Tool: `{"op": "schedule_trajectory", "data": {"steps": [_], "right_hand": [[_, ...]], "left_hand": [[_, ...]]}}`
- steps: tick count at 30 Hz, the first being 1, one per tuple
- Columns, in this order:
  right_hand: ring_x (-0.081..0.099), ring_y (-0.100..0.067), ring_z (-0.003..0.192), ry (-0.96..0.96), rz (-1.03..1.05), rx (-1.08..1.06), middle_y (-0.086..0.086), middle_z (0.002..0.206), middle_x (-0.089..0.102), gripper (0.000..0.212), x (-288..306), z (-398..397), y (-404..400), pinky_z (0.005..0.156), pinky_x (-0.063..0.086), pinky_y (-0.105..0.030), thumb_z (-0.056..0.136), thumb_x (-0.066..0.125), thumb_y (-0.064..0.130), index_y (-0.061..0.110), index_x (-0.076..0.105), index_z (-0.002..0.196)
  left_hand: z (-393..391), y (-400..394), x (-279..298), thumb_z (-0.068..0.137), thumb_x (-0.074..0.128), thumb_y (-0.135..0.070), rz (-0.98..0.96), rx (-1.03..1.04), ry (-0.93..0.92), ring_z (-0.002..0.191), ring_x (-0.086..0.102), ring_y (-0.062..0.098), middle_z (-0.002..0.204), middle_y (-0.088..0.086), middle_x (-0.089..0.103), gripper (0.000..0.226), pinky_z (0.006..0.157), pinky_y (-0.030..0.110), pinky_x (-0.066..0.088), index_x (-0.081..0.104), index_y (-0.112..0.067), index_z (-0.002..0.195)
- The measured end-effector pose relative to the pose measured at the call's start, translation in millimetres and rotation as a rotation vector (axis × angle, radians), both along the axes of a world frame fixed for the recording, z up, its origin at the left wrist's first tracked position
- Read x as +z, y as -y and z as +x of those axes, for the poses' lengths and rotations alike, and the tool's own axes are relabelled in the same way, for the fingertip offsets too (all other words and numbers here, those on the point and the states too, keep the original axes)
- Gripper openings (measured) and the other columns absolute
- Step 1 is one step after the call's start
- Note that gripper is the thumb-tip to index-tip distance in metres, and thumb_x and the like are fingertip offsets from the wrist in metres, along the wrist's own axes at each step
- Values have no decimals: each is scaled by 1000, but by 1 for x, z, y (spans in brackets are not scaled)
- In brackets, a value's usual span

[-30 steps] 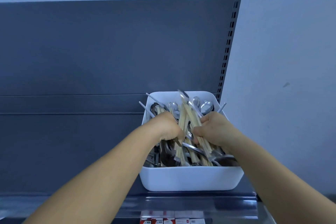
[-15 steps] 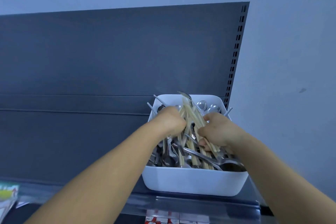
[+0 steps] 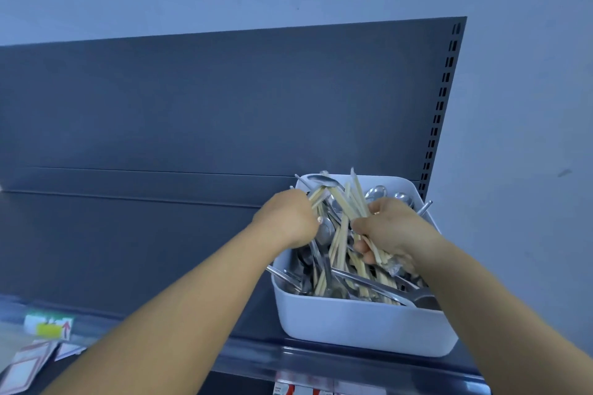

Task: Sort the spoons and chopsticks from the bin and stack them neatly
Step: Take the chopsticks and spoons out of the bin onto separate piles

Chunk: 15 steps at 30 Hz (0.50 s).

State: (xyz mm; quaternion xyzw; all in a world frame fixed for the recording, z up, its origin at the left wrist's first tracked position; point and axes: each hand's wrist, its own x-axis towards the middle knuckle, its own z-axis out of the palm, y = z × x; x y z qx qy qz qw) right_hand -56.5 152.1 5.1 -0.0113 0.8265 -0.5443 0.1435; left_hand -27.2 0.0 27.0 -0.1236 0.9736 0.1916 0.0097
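Readable text: none could be made out anywhere in the head view.
Green and white tag with a yellow patch and a red arrow [image 3: 48, 326], at the dark shelf's front edge on the left: its print was too blurred to read.
White cards with red borders [image 3: 27, 366], at lower left: no wording was legible.
Red and white packets [image 3: 290, 390], below the shelf edge: their lettering was too small and blurred.
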Motion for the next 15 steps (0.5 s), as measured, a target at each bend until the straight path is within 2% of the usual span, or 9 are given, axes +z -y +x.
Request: {"op": "schedule_trajectory", "data": {"steps": [4,6,9,12,15], "right_hand": [[54,-18,36,-87,141,-26,-8,50,63,12,3,1,8,54,43,-31,84,51,5,10,54,93],[51,-18,32,-115,263,-54,-8,50,64,17,1,2,8,46,42,-23,83,48,5,17,51,95],[62,-22,43,-99,331,-122,-7,50,64,22,1,7,5,39,43,-21,81,48,4,19,53,96],[61,-25,45,-112,350,-221,-6,46,62,18,3,13,5,46,46,-27,80,46,3,18,53,89],[56,-25,45,-99,418,-233,-5,45,62,20,4,26,11,51,46,-30,79,48,4,16,53,94]], "left_hand": [[3,20,3,83,44,-10,8,-50,-30,47,30,17,56,1,35,25,43,22,22,34,-14,61],[4,30,5,81,43,-7,4,-95,-31,46,27,17,55,0,32,25,43,21,21,32,-15,60],[6,43,6,82,42,-8,-37,-174,12,46,26,17,56,0,32,25,42,22,20,31,-15,61],[9,58,11,82,42,-11,-53,-258,15,45,25,18,55,0,31,25,42,21,19,30,-15,60],[11,74,16,81,43,-12,-20,-312,-23,45,26,18,55,0,32,22,42,21,19,34,-15,61]]}}
